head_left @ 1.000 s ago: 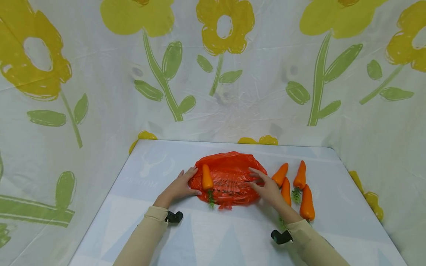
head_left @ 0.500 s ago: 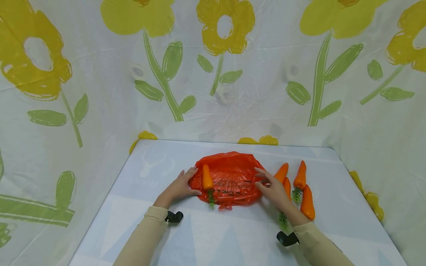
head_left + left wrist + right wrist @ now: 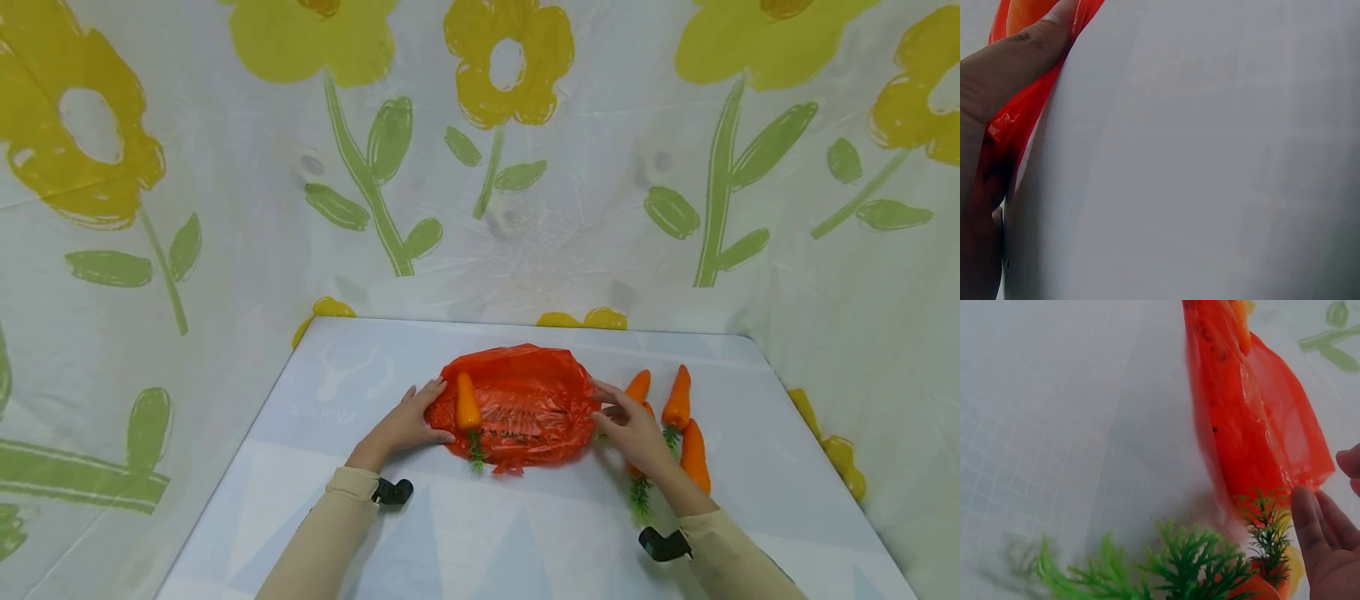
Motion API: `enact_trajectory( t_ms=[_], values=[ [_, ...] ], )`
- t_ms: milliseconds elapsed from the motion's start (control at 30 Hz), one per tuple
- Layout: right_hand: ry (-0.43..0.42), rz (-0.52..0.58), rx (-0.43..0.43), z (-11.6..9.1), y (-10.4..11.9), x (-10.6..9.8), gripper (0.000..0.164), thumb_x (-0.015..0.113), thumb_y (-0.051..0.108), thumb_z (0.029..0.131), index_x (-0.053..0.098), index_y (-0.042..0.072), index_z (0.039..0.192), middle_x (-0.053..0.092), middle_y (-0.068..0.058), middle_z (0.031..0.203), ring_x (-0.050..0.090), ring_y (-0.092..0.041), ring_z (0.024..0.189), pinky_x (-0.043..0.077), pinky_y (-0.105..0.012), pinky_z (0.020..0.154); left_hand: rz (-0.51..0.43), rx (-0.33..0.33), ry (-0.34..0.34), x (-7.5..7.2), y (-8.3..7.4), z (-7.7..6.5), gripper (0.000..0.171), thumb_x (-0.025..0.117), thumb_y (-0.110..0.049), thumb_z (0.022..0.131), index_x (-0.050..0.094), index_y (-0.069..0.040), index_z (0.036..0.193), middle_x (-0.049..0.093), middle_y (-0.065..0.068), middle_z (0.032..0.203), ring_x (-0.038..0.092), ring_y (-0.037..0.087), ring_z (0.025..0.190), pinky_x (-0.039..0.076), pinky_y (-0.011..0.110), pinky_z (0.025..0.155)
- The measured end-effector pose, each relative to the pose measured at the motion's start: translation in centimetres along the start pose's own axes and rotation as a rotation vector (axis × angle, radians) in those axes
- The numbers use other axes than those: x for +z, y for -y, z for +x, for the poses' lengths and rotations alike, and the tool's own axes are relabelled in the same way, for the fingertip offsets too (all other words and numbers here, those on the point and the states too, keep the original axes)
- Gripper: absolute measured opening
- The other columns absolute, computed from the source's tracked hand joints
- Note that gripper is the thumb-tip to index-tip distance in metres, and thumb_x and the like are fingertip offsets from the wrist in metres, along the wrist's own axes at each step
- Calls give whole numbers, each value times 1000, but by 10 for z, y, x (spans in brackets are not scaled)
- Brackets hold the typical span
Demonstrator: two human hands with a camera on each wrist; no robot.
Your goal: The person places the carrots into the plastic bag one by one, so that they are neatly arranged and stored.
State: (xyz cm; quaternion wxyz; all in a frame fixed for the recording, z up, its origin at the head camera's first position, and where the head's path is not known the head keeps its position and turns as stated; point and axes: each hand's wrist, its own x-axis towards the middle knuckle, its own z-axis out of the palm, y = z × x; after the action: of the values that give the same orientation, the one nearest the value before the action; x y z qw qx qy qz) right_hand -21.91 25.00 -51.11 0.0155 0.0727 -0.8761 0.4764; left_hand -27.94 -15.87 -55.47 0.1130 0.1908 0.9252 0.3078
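Observation:
A red plastic bag (image 3: 536,392) with dark print lies spread on the table. On its left part lies an orange carrot (image 3: 467,406) with a green leafy top. My left hand (image 3: 405,423) grips the bag's left edge; in the left wrist view the thumb (image 3: 1016,69) lies over the red film, with fingers behind it. My right hand (image 3: 633,429) is at the bag's right edge, fingers loosely bent and apart, holding nothing. In the right wrist view its thumb (image 3: 1307,512) is close to the bag's edge, beside a leafy carrot top (image 3: 1267,534).
Several more carrots lie right of the bag, including an upright-pointing one (image 3: 678,398) and one beside my right wrist (image 3: 694,457); my right hand partly covers others. The white table (image 3: 360,533) has curtain (image 3: 600,250) with printed flowers behind it.
My right hand has moved right, from over the bag's right part to its edge, covering more of the carrots there. The left hand, bag and carrot on it stay in place.

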Motion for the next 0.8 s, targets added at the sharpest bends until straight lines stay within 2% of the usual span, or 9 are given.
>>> enact_trajectory(
  t_ms=[200, 333, 533, 667, 800],
  values=[
    [-9, -32, 12, -1, -4, -4, 54, 66, 18, 101, 50, 15, 151, 65, -16, 132, 66, -30, 107, 57, -25, 83, 17, 13, -1, 0, 0, 0, 105, 86, -44, 80, 30, -11, 161, 25, 10, 167, 17, 30, 155, 6, 50, 126],
    [-15, -44, 23, -4, -6, -8, 55, 66, 21, 101, 49, 17, 152, 63, -17, 136, 65, -32, 109, 56, -26, 83, 21, 1, 3, -1, -1, -1, 105, 86, -44, 80, 29, -11, 162, 25, 10, 167, 17, 30, 155, 7, 51, 126],
    [-19, -11, 51, -10, -7, -15, 55, 66, 21, 101, 48, 20, 153, 61, -18, 137, 63, -34, 113, 55, -20, 81, 10, 3, -1, -2, -2, -1, 105, 86, -44, 80, 30, -12, 161, 25, 10, 167, 16, 30, 155, 8, 51, 126],
    [-25, -7, 65, -16, -5, -20, 56, 66, 27, 101, 47, 21, 154, 62, -16, 137, 62, -32, 117, 50, -13, 85, 15, 8, -1, -1, -2, -1, 105, 86, -45, 79, 30, -11, 161, 25, 10, 167, 16, 30, 155, 7, 51, 126],
    [-27, -16, 48, -20, -6, -25, 58, 65, 28, 102, 45, 18, 155, 61, -17, 138, 61, -33, 120, 44, -8, 89, 24, 14, -4, 0, 0, 0, 105, 86, -45, 79, 30, -10, 161, 26, 11, 167, 18, 30, 155, 7, 51, 126]
  ],
)
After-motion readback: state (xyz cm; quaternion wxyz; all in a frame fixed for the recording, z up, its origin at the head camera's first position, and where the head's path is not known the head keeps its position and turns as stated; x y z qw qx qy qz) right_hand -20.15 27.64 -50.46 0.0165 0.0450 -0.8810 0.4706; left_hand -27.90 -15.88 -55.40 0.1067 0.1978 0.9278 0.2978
